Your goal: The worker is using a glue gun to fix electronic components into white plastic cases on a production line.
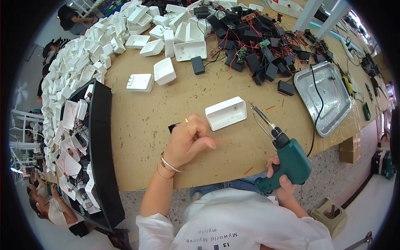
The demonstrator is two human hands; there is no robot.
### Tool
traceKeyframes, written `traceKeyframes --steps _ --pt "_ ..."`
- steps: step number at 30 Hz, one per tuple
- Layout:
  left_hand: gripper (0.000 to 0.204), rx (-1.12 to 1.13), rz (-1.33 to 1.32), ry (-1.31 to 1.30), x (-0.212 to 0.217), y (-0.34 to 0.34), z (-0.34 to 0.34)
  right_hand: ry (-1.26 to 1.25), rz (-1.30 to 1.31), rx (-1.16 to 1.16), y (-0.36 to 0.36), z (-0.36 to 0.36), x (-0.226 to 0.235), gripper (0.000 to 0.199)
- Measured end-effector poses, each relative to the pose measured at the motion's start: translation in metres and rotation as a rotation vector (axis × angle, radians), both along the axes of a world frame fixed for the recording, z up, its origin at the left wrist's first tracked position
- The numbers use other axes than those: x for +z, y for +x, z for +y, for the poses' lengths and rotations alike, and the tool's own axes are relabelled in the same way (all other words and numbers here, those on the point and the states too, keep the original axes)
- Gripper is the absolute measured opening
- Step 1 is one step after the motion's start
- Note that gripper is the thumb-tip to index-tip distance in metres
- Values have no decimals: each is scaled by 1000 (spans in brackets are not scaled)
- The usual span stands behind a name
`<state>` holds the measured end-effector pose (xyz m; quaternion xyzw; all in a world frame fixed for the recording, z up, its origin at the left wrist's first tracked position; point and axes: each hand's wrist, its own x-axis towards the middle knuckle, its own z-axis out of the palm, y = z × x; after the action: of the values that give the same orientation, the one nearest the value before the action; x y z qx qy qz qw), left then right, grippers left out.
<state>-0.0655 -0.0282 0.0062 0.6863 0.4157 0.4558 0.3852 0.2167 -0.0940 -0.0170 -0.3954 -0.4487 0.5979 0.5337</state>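
My right hand (285, 188) grips a green pistol-shaped soldering gun (295, 160) near the table's front edge. Its metal tip and thin curved feed tube point up and left, toward an open white plastic case (226, 113). That case lies hollow side up on the table, apart from both hands. Left of it, my left hand (189, 139) hangs low over the table with fingers curled in and thumb pointing right. A small black piece (171, 128) with a wire shows just past its knuckles; whether the fingers hold it is hidden.
White cases (137, 41) heap up at the far left. Black boxes with red wires and circuit boards (252, 50) pile at the far middle. A metal tray (323, 98) stands on the right, with the gun's cord across it. A black bin (102, 154) of wired parts borders the left.
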Motion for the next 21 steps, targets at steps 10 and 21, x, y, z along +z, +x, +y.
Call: traceKeyframes --steps 10,21 --pt "6 57 -23 47 12 6 3 -10 17 11 1 0 -1 53" --pt "11 275 51 -216 18 24 -4 -12 0 11 4 -1 -1 54"
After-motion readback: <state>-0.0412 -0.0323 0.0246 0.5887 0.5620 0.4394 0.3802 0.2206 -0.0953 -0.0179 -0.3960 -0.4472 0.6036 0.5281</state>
